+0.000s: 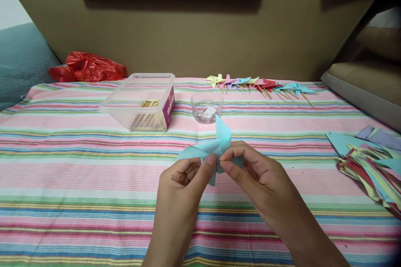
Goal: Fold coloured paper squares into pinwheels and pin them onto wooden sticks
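Observation:
A light blue paper pinwheel (216, 144) is held up in the middle of the view, its folded points sticking up and to the left. My left hand (184, 179) pinches its centre from the left with thumb and fingers closed. From the right, my right hand (250, 175) pinches the same centre, fingertips meeting those of the left. Both hands hover above the striped cloth (94, 183).
A clear plastic box (140, 100) with wooden sticks stands back left, a small clear cup (207, 107) with pins beside it. A row of finished coloured pinwheels (260, 84) lies at the back. Cut coloured paper sheets (369, 162) are piled at right. A red plastic bag (87, 67) lies far left.

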### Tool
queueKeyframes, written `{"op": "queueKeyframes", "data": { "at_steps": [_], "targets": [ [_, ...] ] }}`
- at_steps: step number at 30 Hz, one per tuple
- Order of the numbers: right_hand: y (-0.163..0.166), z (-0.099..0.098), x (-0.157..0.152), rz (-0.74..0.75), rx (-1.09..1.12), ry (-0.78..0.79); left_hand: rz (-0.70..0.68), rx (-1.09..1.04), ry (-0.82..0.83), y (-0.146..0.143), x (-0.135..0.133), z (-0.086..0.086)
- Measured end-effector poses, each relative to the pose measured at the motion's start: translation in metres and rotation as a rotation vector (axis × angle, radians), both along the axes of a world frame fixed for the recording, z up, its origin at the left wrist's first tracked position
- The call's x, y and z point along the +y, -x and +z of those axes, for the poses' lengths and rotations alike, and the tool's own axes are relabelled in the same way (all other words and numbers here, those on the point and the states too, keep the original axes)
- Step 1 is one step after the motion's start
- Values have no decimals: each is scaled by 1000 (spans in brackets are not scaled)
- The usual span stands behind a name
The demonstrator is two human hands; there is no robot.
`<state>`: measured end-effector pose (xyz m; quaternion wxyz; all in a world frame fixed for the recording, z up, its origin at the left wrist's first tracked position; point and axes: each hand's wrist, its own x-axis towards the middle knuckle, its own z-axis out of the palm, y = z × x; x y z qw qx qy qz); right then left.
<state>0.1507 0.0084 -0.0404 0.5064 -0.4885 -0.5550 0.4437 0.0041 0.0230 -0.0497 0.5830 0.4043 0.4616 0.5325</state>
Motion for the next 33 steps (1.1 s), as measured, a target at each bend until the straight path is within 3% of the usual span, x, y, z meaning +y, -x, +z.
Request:
{"op": "queueKeyframes", "data": {
  "at_steps": [11,19,33],
  "targets": [
    [-2,-4,0,-12,71,19,-19,70,-100,-2,-1,8],
    [4,-9,3,-100,362,-7,-32,113,-131,-1,-2,5],
    [-1,-8,1,76,388,72,-15,264,-203,2,-1,4]
  ]
}}
